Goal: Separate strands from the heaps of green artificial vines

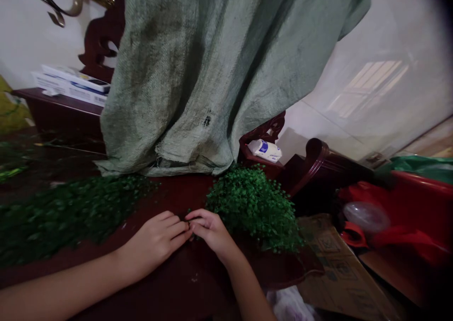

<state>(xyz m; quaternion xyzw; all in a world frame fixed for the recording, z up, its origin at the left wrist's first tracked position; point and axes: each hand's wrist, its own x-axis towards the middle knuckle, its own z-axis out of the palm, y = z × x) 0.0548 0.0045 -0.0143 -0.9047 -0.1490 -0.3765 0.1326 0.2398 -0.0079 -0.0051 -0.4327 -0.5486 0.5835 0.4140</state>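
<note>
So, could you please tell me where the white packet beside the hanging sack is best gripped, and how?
I'd pinch the white packet across its middle, coming from above and the right: it lies lengthwise and looks soft, the sack hangs close on its left, and leafy greens spread in front.

At centre, we could pass along the glossy dark red wooden surface [182, 191] between the long dark green leafy heap [71, 212] at left and the bushy green leafy heap [253, 203] right of centre; our bare left hand [157, 238] and right hand [210, 231] block its lower end, and the hanging grey-green woven sheet [198, 99] bars us above.
</note>
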